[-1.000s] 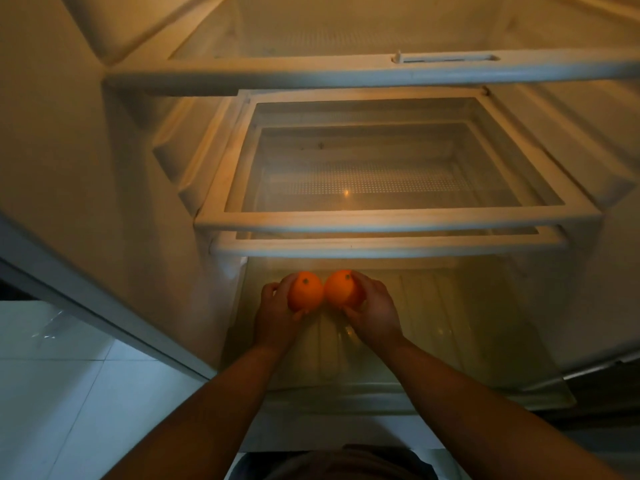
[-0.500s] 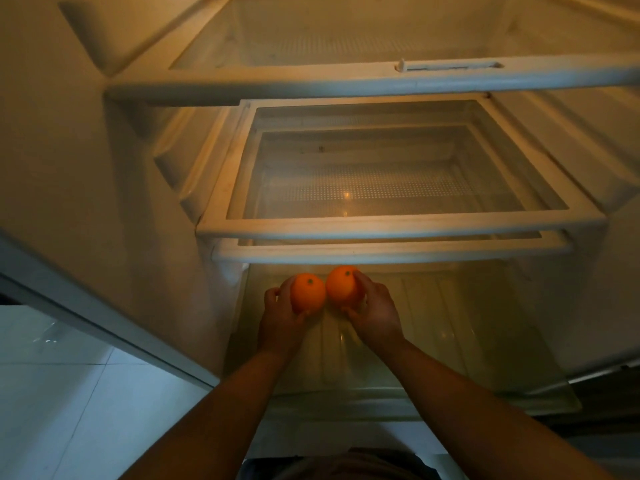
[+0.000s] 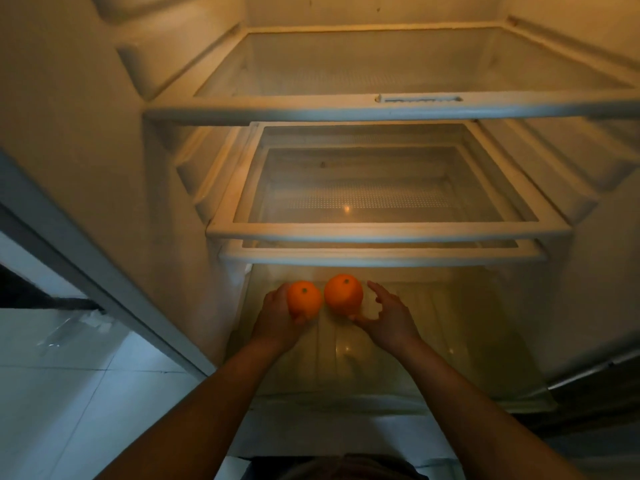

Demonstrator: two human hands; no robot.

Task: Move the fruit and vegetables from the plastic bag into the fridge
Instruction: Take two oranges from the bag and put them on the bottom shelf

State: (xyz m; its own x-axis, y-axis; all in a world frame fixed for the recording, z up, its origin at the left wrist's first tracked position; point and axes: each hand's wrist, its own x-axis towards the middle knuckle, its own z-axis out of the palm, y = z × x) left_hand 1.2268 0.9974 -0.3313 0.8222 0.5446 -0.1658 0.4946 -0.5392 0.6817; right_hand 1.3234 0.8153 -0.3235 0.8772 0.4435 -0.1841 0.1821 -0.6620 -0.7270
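Two oranges sit side by side low in the open fridge, on the ribbed bottom floor under the lowest shelf. My left hand is cupped around the left orange, fingers and thumb still on it. The right orange rests just beyond my right hand, whose fingers are spread apart; only the thumb and lower fingers seem to touch the fruit. No plastic bag is in view.
Above the oranges are two stacked glass shelves with white frames and a wider upper shelf. The fridge side wall is on the left, with pale tiled floor below it. A dark edge lies at the lower right.
Both oranges have gone slightly deeper under the lowest shelf. My right hand's fingers have opened off the right orange. The view has tilted upward, showing more of the upper shelf.
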